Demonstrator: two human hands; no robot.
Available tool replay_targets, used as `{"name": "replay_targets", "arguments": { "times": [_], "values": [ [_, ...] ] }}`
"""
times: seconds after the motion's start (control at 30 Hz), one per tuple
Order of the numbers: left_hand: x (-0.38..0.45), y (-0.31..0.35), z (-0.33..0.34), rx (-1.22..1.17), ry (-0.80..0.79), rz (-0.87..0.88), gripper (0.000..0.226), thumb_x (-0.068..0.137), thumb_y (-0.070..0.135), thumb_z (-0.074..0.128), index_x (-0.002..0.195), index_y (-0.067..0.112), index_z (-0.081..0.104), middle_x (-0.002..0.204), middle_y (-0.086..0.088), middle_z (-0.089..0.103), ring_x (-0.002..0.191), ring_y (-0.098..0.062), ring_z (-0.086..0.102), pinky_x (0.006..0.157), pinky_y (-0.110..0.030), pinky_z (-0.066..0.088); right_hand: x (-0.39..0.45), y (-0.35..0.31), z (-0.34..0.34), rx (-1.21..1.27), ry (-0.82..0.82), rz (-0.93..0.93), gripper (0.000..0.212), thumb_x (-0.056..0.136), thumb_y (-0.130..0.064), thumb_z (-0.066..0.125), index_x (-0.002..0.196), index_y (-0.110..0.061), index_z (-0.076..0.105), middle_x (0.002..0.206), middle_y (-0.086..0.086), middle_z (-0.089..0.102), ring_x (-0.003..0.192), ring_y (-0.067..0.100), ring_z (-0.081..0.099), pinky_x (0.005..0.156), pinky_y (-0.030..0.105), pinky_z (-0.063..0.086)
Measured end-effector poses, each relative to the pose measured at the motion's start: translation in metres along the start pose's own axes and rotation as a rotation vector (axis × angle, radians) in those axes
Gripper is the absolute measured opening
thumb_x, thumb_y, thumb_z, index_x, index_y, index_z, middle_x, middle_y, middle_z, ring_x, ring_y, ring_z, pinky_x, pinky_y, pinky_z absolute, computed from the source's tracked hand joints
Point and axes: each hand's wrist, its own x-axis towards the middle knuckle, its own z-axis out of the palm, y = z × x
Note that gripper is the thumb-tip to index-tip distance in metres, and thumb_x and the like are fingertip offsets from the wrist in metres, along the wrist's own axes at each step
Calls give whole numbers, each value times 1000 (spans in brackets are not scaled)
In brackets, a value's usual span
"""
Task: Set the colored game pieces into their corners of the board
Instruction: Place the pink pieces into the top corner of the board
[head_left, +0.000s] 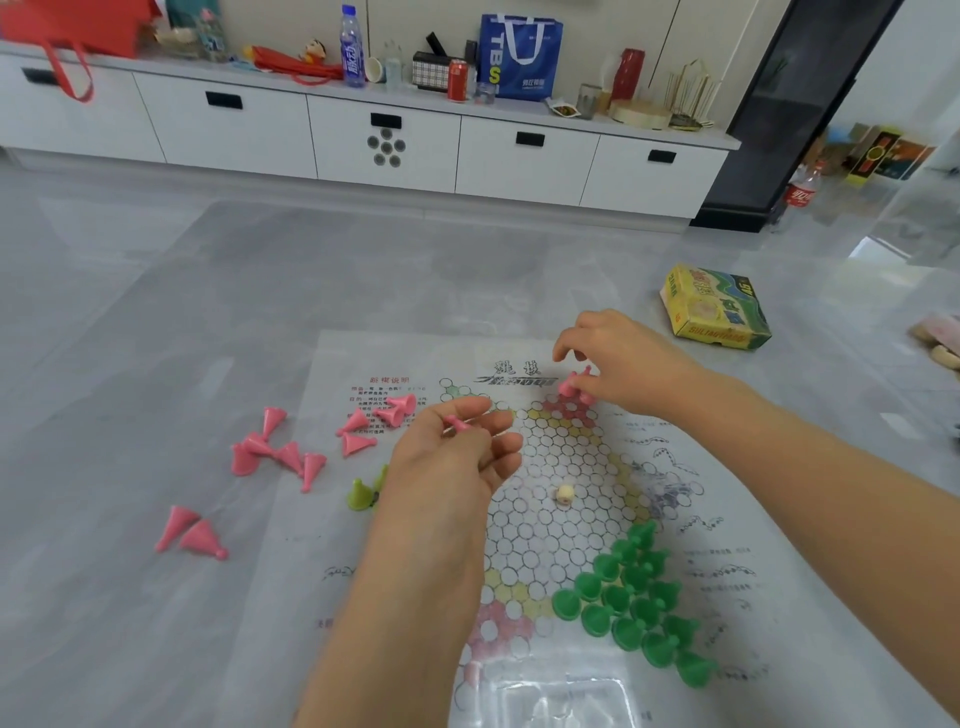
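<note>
A paper game board (550, 467) with a star of circles lies on the grey floor. Several green cone pieces (631, 597) stand in its near right corner. My right hand (623, 364) pinches a pink piece (569, 385) over the far pink corner, where a few pink pieces (587, 397) stand. My left hand (457, 457) holds another pink piece (457, 425) between its curled fingers above the board's left side. Loose pink pieces (280, 454) lie left of the board, several more (387, 415) on its far left edge. Yellow-green pieces (361, 493) peek out beside my left wrist.
A small pale die (564, 493) sits near the board's middle. A yellow and green game box (714, 306) lies on the floor at the far right. Two pink pieces (192, 535) lie apart at the near left. A white cabinet (384, 145) runs along the back.
</note>
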Motion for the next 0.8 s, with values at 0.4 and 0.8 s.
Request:
{"name": "replay_targets", "arguments": {
  "times": [0.4,0.8],
  "values": [
    [3,21,-29,-42,149,136,27,91,0,40,87,12,65,55,2,60,50,-5,52,48,-14,46,23,-106,-6,207,-94,-265,30,89,-33,53,118,-23,56,111,-1,52,92,11,47,86,27,40],
    [8,42,-65,-368,243,54,23,91,5,44,108,-1,57,100,-11,55,95,-21,59,88,-30,47,40,-144,13,221,-56,-198,20,83,-8,51,95,-16,64,85,-5,43,87,13,44,70,22,29]
  ]
}}
